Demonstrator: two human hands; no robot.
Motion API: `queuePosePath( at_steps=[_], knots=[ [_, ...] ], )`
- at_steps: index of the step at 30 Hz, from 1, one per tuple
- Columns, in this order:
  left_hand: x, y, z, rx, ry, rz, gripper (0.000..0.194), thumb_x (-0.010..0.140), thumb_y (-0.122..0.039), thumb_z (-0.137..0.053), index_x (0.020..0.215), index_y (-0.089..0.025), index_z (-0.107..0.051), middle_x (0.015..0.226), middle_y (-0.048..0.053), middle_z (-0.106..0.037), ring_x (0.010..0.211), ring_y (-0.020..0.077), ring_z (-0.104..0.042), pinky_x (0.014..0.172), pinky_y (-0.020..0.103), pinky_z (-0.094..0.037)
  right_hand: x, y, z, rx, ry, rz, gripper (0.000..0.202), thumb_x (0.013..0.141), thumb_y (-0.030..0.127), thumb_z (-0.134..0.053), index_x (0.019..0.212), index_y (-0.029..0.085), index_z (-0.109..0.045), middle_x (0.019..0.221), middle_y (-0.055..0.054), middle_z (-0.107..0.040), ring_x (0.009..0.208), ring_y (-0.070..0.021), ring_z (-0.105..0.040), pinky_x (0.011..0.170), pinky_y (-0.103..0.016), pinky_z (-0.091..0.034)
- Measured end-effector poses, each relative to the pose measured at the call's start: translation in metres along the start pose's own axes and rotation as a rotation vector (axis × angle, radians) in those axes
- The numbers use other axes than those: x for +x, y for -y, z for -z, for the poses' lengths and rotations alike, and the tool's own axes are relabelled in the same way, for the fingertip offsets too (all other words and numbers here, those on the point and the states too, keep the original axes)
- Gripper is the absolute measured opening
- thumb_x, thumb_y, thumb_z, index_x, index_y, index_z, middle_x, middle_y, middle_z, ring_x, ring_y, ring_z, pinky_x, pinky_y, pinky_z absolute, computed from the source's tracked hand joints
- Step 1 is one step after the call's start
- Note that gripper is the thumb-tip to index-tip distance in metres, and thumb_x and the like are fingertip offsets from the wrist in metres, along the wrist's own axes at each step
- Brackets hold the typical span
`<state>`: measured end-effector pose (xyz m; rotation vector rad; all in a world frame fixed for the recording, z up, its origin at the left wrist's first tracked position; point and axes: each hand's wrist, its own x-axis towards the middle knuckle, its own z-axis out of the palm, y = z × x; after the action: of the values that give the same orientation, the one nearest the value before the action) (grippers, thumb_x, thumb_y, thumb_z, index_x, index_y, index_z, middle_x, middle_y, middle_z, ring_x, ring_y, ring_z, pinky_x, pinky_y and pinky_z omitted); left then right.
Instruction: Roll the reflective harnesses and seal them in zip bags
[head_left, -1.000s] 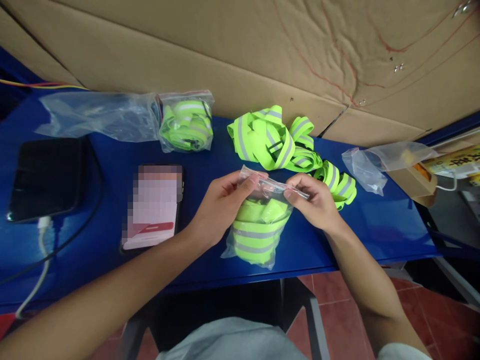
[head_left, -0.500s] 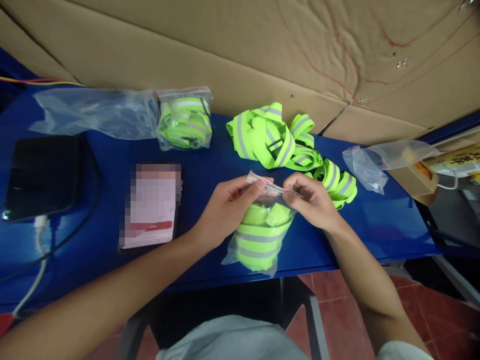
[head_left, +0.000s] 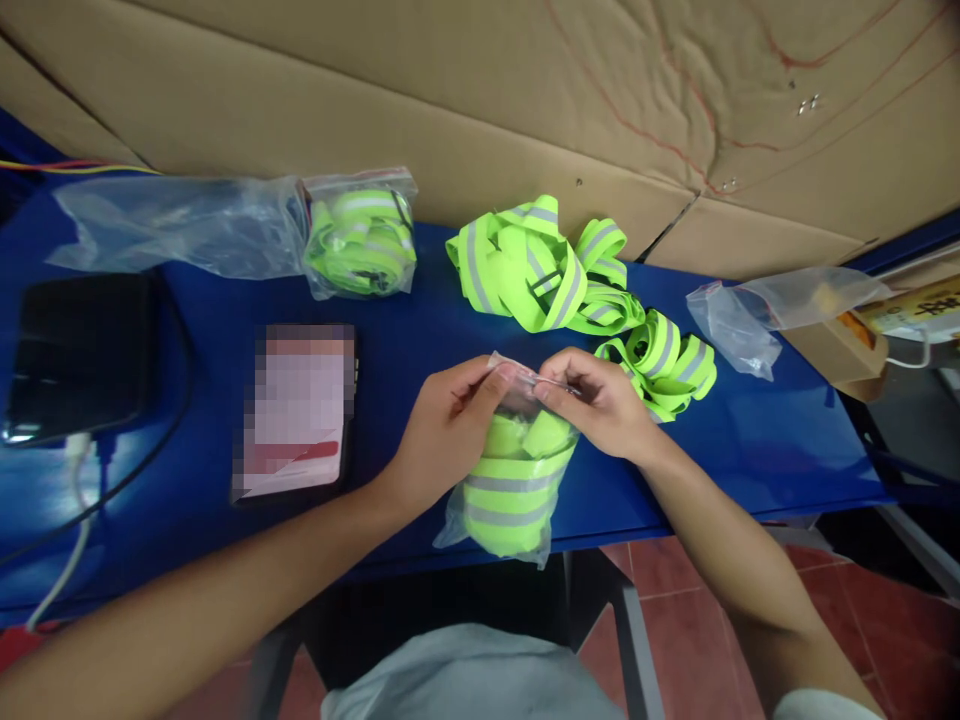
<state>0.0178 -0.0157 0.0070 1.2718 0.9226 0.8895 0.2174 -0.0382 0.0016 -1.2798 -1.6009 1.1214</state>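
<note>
Between my hands hangs a clear zip bag (head_left: 480, 535) at the table's front edge. Inside it lies a folded neon-yellow reflective strap (head_left: 514, 490) with grey stripes. My left hand (head_left: 454, 415) pinches the bag's top edge on the left, thumb on the near side. With thumb and fingers closed, my right hand (head_left: 596, 400) grips the same edge farther right, close to the left fingertips. Beyond my hands is a loose heap of the same reflective straps (head_left: 525, 265), with a smaller bundle (head_left: 667, 365) just past my right hand.
On the blue table (head_left: 405, 400), a bagged strap (head_left: 360, 245) and an empty-looking clear bag (head_left: 180, 225) lie at the back left. A phone (head_left: 296, 410) and a black device (head_left: 82, 355) with cables sit left. More clear plastic (head_left: 735, 330) and a cardboard box (head_left: 840, 350) are right. Cardboard (head_left: 450, 110) lines the back.
My right hand has slid left along the bag's top edge, closer to my left hand. The bag's bottom has come slightly nearer to me. The view has shifted a little.
</note>
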Motion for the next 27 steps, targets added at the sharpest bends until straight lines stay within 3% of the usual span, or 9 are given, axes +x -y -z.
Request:
queuePosePath(
  at_steps=[4,8,11,17,27],
  knots=[
    [0.0,-0.001,0.001,0.056,-0.077,0.007,0.027,0.099,-0.043,-0.063,0.093,-0.022,-0.079,0.088,0.001,-0.076,0.083,0.0176,-0.068,0.08,0.026,-0.052,0.001,-0.003,-0.012,0.167,-0.066,-0.055,0.024,0.091,0.043,-0.075,0.093,0.02,-0.067,0.078,0.001,-0.064,0.066,-0.01,-0.053,0.06,-0.023,-0.041],
    [0.005,0.0,0.006,-0.09,-0.112,0.207,0.028,0.091,-0.05,-0.072,0.095,-0.022,-0.079,0.083,0.002,-0.076,0.08,0.018,-0.068,0.077,0.026,-0.053,-0.004,-0.007,-0.021,0.268,-0.181,-0.141,0.023,0.093,0.041,-0.073,0.087,0.02,-0.067,0.072,0.002,-0.06,0.061,-0.0092,-0.05,0.056,-0.022,-0.039],
    [0.007,0.0,0.008,-0.123,-0.103,0.299,0.026,0.085,-0.045,-0.08,0.094,-0.021,-0.078,0.086,0.002,-0.077,0.078,0.0161,-0.068,0.074,0.024,-0.052,-0.009,-0.008,-0.025,0.242,-0.248,-0.15,0.022,0.097,0.04,-0.067,0.087,0.02,-0.068,0.073,0.001,-0.062,0.062,-0.0104,-0.052,0.057,-0.022,-0.041],
    [0.006,0.0,0.005,-0.156,-0.121,0.285,0.02,0.085,-0.039,-0.08,0.092,-0.02,-0.078,0.086,0.001,-0.078,0.078,0.0121,-0.068,0.074,0.019,-0.051,-0.005,-0.008,-0.026,0.233,-0.282,-0.126,0.022,0.097,0.035,-0.066,0.083,0.02,-0.069,0.075,0.001,-0.067,0.068,-0.0109,-0.059,0.063,-0.022,-0.045],
    [0.007,0.006,0.005,-0.239,-0.141,0.37,0.031,0.078,-0.045,-0.087,0.089,-0.018,-0.078,0.079,0.001,-0.076,0.065,0.0092,-0.065,0.064,0.018,-0.051,-0.005,-0.009,-0.031,0.275,-0.277,-0.051,0.02,0.096,0.033,-0.068,0.083,0.019,-0.068,0.072,0.003,-0.059,0.063,-0.0088,-0.049,0.058,-0.022,-0.038]
  ],
)
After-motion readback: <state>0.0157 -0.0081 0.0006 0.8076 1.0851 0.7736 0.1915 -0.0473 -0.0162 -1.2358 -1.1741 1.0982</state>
